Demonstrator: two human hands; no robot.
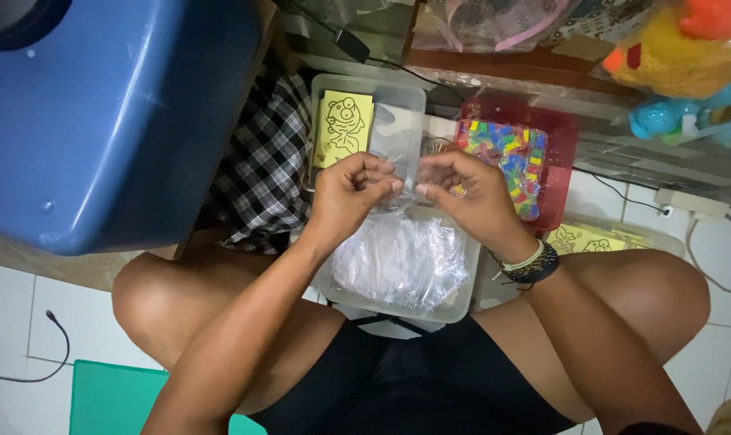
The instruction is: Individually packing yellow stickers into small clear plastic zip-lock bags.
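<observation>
White tile floor [11, 306]: pale squares with dark grout, bare at lower left and at the right edge; a thin black cable [55, 338] trails across it.
Blue plastic tub [116, 113]: fills the upper left, its rounded edge close beside the left forearm.
Green mat [112, 399]: under the left thigh, at the bottom edge.
Checked cloth [265, 173]: black and white, between the tub and the trays.
Near tray [458, 302]: clear, between the knees, heaped with clear plastic bags [398, 262].
Red tray [563, 173]: upper right, full of small coloured pieces [506, 153].
Far tray [406, 101]: clear, holding a yellow cartoon sheet [343, 125].
Left hand [351, 193]: fingers curled, pinching a clear plastic sleeve [402, 165] at its edge.
Right hand [470, 193]: fingertips pinched on the same sleeve, just beside the left; beaded bands on the wrist.
Open room: narrow, hemmed by knees, tub and trays.
</observation>
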